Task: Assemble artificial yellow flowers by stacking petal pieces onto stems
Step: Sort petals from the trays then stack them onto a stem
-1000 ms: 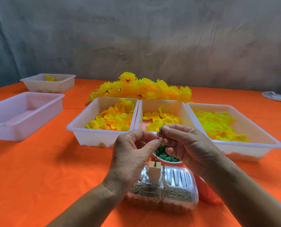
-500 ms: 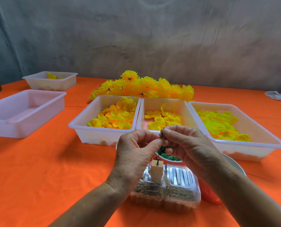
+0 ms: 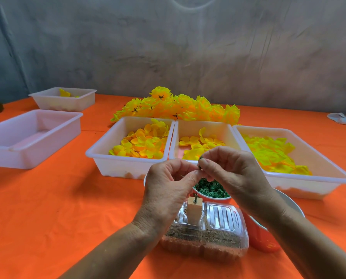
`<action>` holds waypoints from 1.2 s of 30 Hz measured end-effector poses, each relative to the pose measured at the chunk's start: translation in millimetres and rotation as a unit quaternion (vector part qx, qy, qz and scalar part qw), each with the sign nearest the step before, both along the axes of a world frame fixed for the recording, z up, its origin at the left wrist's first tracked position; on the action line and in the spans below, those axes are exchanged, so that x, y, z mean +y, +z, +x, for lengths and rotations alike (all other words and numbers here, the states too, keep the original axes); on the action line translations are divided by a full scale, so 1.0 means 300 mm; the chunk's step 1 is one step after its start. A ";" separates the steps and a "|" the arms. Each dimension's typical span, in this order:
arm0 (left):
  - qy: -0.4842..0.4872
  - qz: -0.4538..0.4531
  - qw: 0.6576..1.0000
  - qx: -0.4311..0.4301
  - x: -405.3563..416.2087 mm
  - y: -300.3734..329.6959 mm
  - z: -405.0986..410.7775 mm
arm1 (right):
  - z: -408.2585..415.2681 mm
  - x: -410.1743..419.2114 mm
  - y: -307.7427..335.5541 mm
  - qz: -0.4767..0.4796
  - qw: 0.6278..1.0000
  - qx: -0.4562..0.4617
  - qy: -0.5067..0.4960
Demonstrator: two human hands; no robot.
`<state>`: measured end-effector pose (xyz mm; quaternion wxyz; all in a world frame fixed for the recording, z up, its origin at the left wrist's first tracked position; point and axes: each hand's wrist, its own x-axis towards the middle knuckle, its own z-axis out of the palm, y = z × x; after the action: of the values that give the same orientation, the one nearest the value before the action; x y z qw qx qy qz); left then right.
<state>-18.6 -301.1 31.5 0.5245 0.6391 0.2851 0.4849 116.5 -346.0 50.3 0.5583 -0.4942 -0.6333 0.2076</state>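
Note:
A thin dark stem (image 3: 196,193) stands upright in a small wooden block (image 3: 194,211) set on a clear sand-filled box (image 3: 218,236). My left hand (image 3: 168,188) pinches the stem's upper part between thumb and fingers. My right hand (image 3: 234,174) pinches a small green piece (image 3: 201,158) at the stem's top. Three white trays hold yellow petal pieces: the left tray (image 3: 115,156), the middle tray (image 3: 188,127) and the right tray (image 3: 329,174). A red cup of green rings (image 3: 212,190) sits behind the block.
A pile of finished yellow flowers (image 3: 180,107) lies behind the trays. Two more white trays stand at the left, an empty one (image 3: 27,137) and a far one (image 3: 63,98). An orange cloth (image 3: 57,208) covers the table. A metal bowl's rim (image 3: 291,202) shows under my right forearm.
The view has tilted slightly. Both hands stay pinched at the stem's top, barely shifted to the right.

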 end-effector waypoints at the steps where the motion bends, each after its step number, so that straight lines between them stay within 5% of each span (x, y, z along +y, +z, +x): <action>1: 0.001 -0.002 1.000 -0.002 0.001 -0.001 0.001 | -0.001 0.002 -0.003 0.014 0.999 -0.043 -0.019; 12: -0.008 -0.008 1.000 0.010 0.005 -0.026 -0.006 | -0.009 -0.009 -0.059 0.006 1.000 0.021 -0.020; 21: 0.011 0.030 0.999 0.043 0.009 -0.045 -0.018 | -0.005 -0.033 -0.118 0.011 0.987 -0.140 -0.082; 29: 0.001 0.026 0.998 0.065 0.027 -0.055 -0.013 | -0.020 -0.040 -0.119 -0.007 0.987 -0.128 -0.094; 32: 0.085 0.065 0.987 0.122 0.163 -0.048 -0.031 | -0.023 -0.042 -0.117 -0.020 0.990 -0.111 -0.090; 36: 0.207 0.130 0.918 0.312 0.464 -0.020 -0.067 | -0.011 -0.044 -0.119 -0.071 0.996 -0.026 -0.037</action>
<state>-38.6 -162.0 25.6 0.2091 0.7469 0.4951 0.3916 113.3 -359.3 14.7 0.5122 -0.5610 -0.6125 0.2186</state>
